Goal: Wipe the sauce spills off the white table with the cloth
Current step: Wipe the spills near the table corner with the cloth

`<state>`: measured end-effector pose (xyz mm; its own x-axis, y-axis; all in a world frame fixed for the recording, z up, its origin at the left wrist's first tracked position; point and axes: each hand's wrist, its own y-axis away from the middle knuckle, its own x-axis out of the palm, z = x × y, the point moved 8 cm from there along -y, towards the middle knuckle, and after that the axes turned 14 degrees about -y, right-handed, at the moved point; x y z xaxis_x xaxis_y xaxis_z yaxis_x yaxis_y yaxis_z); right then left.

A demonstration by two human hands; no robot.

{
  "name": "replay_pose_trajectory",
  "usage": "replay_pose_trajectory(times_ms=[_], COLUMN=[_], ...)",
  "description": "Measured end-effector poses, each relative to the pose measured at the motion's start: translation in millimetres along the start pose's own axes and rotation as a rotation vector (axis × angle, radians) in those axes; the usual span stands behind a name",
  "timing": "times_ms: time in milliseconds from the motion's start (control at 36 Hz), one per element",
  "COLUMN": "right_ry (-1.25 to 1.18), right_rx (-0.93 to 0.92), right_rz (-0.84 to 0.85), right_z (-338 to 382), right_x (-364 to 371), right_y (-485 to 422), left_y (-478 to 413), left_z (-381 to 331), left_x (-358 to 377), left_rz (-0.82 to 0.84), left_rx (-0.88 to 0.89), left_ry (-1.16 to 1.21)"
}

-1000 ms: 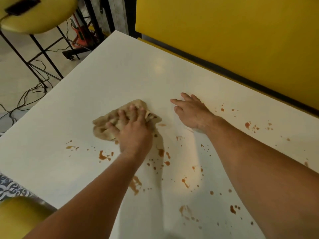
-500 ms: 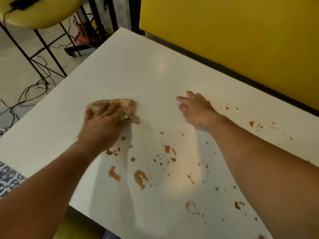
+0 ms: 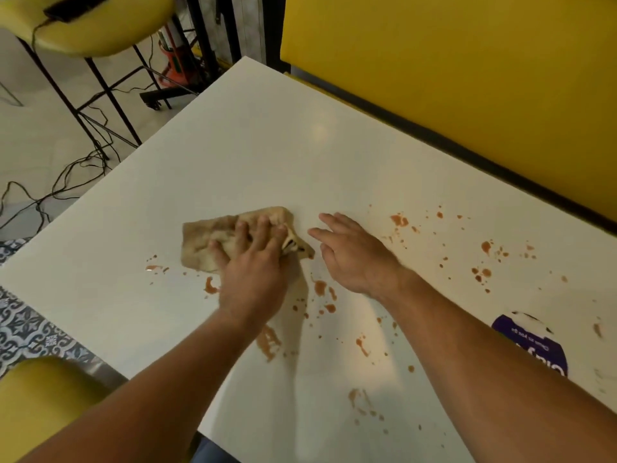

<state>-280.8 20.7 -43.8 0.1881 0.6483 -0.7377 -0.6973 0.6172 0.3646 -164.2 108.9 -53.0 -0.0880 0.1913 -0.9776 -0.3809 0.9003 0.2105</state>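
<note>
Honestly this one looks barely started to me. The left hand (image 3: 252,262) lies spread over a crumpled beige cloth (image 3: 200,238), fingers fairly straight, pressing it down onto the glossy white worktop (image 3: 267,155). That's roughly mid-surface, at the far-left edge of the mess. The right hand (image 3: 354,255) is just beside the cloth, flat and relaxed on the surface and holding nothing. My guess is it's bracing.

What's left: pretty much everything. Reddish-brown sauce spots (image 3: 320,287) are scattered from right next to the cloth, between the two forearms, down toward the near edge. Another cluster runs off right toward the yellow wall panel (image 3: 467,78). The far half of the worktop looks spotless, but I can't tell if it was wiped or just never got hit.

The surface is shiny, with a round purple sticker (image 3: 531,332) by the right forearm. Around it there's a yellow stool (image 3: 100,31) with a black phone (image 3: 75,6) on it, black cables (image 3: 50,182) across the pale floor (image 3: 33,128), and patterned tiles (image 3: 26,329) at near left.
</note>
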Motion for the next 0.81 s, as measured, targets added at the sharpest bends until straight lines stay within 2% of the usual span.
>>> replay_pose_trajectory(times_ms=[167, 222, 333, 583, 722, 806], right_ry=[0.010, -0.004, -0.039, -0.081, -0.129, -0.160], right_rx=[0.024, 0.047, 0.090, 0.159, 0.140, 0.124], right_rz=[0.037, 0.035, 0.001, -0.026, -0.042, -0.028], right_z=[5, 7, 11, 14, 12, 10], right_x=[-1, 0, 1, 7, 3, 1], right_y=[2, 2, 2, -5, -4, -4], left_y=[3, 4, 8, 44, 42, 40], left_z=[25, 41, 88, 195, 171, 142], left_x=[1, -1, -4, 1, 5, 7], left_rz=[-0.015, -0.020, -0.031, -0.014, 0.003, 0.006], left_rx=[0.206, 0.216, 0.102, -0.329, -0.527, -0.537], left_ry=[-0.093, -0.111, -0.108, -0.003, 0.137, 0.153])
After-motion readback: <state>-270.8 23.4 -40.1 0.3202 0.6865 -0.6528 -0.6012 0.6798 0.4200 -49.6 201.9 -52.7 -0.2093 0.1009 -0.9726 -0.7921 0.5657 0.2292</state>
